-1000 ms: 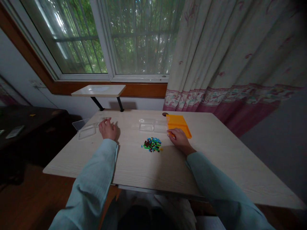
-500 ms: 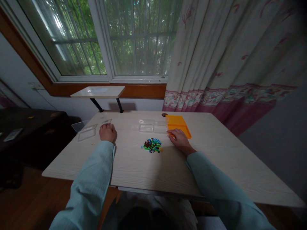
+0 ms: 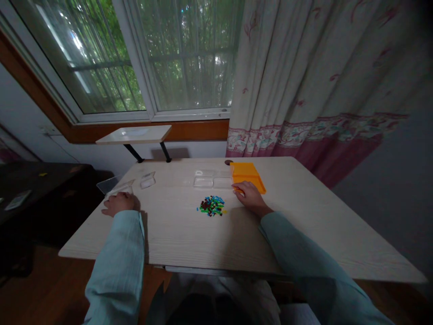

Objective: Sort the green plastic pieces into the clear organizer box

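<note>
My left hand (image 3: 119,204) is at the near side of a clear plastic box (image 3: 127,186) with its lid raised, at the table's left edge. Its fingers look spread, though the fingertips are partly hidden. My right hand (image 3: 252,197) pinches a small orange piece (image 3: 237,190) beside the open orange case (image 3: 248,170). A clear divided tray (image 3: 203,182) lies just left of that hand. Between the hands, nearer me, is a loose pile of small blue, green, brown and yellow pieces (image 3: 211,206).
A smaller clear box (image 3: 148,181) stands right of my left hand. Behind it, a raised shelf (image 3: 135,134) on black legs rises from the wooden table (image 3: 189,239). A window and a curtain (image 3: 264,90) are beyond the table.
My left hand has moved left, from the smaller clear box to the larger one, uncovering the smaller box. My right hand stays by the orange case. The view has shifted slightly.
</note>
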`<state>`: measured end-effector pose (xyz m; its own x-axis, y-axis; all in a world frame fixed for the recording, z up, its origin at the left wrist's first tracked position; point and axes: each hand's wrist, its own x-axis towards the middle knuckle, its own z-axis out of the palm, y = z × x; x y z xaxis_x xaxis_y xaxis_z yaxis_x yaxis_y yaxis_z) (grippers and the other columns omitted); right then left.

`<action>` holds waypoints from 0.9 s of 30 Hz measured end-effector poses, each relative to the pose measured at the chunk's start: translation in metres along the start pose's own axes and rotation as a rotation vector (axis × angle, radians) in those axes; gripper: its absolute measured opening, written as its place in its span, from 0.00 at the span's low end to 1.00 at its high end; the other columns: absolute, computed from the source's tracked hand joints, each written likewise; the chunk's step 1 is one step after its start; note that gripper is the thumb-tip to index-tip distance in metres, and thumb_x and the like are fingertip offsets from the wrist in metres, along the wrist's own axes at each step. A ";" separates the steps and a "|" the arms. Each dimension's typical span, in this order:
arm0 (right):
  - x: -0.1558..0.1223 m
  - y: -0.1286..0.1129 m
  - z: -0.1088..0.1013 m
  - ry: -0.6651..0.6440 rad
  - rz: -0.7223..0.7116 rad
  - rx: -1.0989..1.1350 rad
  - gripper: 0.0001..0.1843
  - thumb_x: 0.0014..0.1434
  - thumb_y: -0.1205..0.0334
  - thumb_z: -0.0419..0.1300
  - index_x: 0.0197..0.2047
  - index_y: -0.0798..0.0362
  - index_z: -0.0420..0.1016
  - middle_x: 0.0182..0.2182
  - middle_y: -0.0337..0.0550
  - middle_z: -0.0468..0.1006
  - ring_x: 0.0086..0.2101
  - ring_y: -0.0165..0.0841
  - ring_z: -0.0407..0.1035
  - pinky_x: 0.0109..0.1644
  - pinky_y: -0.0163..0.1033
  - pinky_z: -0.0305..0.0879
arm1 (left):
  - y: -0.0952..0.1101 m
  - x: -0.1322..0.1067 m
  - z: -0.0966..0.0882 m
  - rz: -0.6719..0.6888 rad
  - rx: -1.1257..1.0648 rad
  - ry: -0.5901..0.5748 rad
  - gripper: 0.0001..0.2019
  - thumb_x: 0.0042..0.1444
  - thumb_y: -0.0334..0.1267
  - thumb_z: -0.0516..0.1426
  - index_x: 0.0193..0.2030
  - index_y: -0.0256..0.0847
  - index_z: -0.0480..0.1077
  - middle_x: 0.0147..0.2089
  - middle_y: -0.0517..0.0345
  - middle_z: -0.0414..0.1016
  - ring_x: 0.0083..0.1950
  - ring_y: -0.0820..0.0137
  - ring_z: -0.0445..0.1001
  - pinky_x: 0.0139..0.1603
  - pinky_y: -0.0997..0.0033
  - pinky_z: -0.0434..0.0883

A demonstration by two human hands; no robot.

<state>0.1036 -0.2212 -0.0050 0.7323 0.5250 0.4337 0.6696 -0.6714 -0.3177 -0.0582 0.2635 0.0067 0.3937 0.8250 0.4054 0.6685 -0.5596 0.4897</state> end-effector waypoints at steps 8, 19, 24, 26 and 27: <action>0.000 0.001 0.002 0.000 -0.003 0.009 0.16 0.61 0.59 0.54 0.51 0.51 0.72 0.42 0.46 0.74 0.44 0.38 0.63 0.49 0.42 0.57 | 0.010 0.001 -0.010 0.009 -0.055 0.091 0.14 0.49 0.46 0.58 0.34 0.37 0.72 0.45 0.41 0.68 0.54 0.42 0.60 0.48 0.32 0.57; 0.000 0.000 0.001 -0.002 0.008 0.001 0.17 0.61 0.58 0.53 0.52 0.51 0.72 0.42 0.47 0.74 0.44 0.39 0.63 0.50 0.42 0.56 | 0.111 -0.057 0.012 0.736 -0.231 -0.055 0.13 0.60 0.48 0.51 0.40 0.43 0.72 0.42 0.51 0.68 0.50 0.59 0.64 0.58 0.54 0.56; 0.000 0.000 0.001 -0.011 0.017 0.016 0.17 0.61 0.57 0.53 0.52 0.51 0.72 0.42 0.47 0.74 0.44 0.39 0.63 0.50 0.42 0.56 | 0.141 -0.074 0.031 0.774 -0.150 -0.128 0.12 0.61 0.45 0.50 0.42 0.44 0.71 0.44 0.51 0.69 0.52 0.58 0.64 0.64 0.48 0.47; 0.000 0.001 0.001 -0.013 0.015 0.014 0.17 0.61 0.57 0.52 0.52 0.51 0.72 0.42 0.47 0.74 0.44 0.39 0.63 0.50 0.42 0.56 | 0.145 -0.076 0.037 0.775 -0.127 -0.172 0.11 0.61 0.43 0.50 0.43 0.44 0.70 0.45 0.50 0.70 0.51 0.58 0.65 0.64 0.45 0.46; 0.000 0.001 0.001 -0.013 0.016 0.010 0.17 0.61 0.57 0.52 0.52 0.51 0.72 0.42 0.47 0.74 0.44 0.39 0.63 0.50 0.42 0.56 | 0.146 -0.077 0.039 0.792 -0.110 -0.198 0.10 0.60 0.43 0.50 0.43 0.44 0.70 0.45 0.50 0.70 0.51 0.58 0.65 0.64 0.44 0.45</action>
<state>0.1046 -0.2218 -0.0065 0.7442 0.5210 0.4179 0.6591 -0.6744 -0.3330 0.0335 0.1217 0.0170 0.8335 0.1749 0.5242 0.0839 -0.9777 0.1927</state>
